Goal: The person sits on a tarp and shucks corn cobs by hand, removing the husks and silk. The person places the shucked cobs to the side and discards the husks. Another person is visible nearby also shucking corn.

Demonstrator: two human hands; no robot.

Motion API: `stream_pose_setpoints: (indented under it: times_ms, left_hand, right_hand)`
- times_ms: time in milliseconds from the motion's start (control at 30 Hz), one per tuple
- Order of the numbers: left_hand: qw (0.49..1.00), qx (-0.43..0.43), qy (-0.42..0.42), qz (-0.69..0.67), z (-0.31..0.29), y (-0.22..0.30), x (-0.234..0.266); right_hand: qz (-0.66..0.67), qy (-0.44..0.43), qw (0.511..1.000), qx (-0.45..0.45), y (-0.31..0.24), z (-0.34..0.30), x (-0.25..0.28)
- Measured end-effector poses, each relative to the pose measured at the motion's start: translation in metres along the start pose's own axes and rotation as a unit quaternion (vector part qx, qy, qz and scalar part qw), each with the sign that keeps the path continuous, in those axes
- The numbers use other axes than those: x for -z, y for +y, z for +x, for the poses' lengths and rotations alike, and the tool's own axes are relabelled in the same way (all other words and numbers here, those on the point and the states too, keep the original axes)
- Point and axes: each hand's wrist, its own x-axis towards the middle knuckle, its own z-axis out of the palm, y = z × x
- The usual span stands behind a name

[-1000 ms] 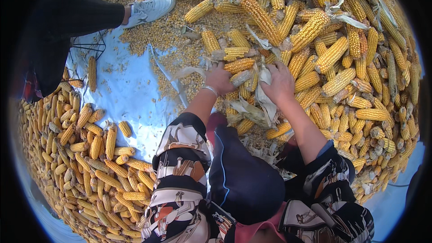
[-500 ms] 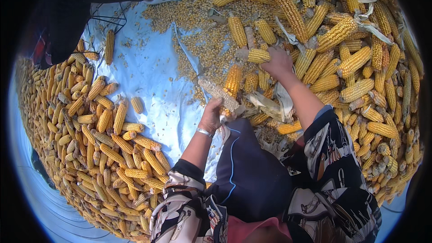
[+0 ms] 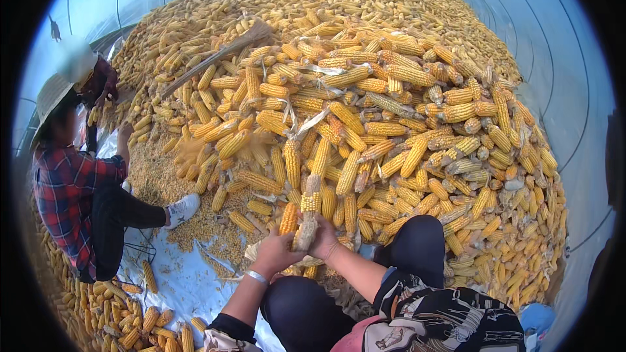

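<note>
My two hands are close together above my knees. My left hand is closed round a stripped, pale corn cob. Beside it, my right hand is closed on a partly shelled ear of corn, which has a band of yellow kernels and bare cob above them. The ear and the cob meet between my hands, so where one ends is hard to see. A deep-orange ear of corn stands upright just beyond my left fingers; whether the hand touches it I cannot tell.
A large heap of corn ears rises ahead and right, with a broom on it. Loose kernels cover the blue-white sheet at left. A person in a plaid shirt sits there; another is behind. More ears lie lower left.
My view has lifted from the ground to the whole heap. My right hand has come from the heap's edge with the partly shelled ear, to beside my left hand and its cob.
</note>
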Motion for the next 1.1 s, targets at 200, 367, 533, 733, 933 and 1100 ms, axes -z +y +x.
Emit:
stream_pose_setpoints:
  times_ms: [200, 367, 533, 733, 933, 1100]
  left_hand:
    - [0.991, -0.046, -0.027, 0.126, -0.001, 0.113, 0.02]
    - [0.994, -0.028, -0.074, 0.075, -0.01, 0.145, -0.015]
    - [0.989, 0.029, -0.131, 0.063, -0.034, 0.149, -0.064]
    - [0.984, 0.08, -0.157, 0.031, -0.07, 0.131, -0.102]
    - [0.972, 0.16, -0.071, -0.156, -0.075, 0.116, -0.128]
    - [0.667, 0.229, -0.245, -0.665, -0.079, 0.108, -0.148]
  right_hand:
    - [0.101, -0.109, 0.986, 0.07, -0.033, -0.071, -0.013]
    - [0.081, -0.031, 0.995, 0.056, -0.057, -0.123, 0.012]
    - [0.069, 0.069, 0.995, 0.017, -0.052, -0.138, 0.061]
    - [-0.012, 0.142, 0.988, -0.058, -0.027, -0.151, 0.109]
    - [-0.112, 0.015, 0.994, 0.008, -0.038, -0.146, 0.122]
    - [-0.142, 0.047, 0.986, 0.066, -0.044, -0.139, 0.115]
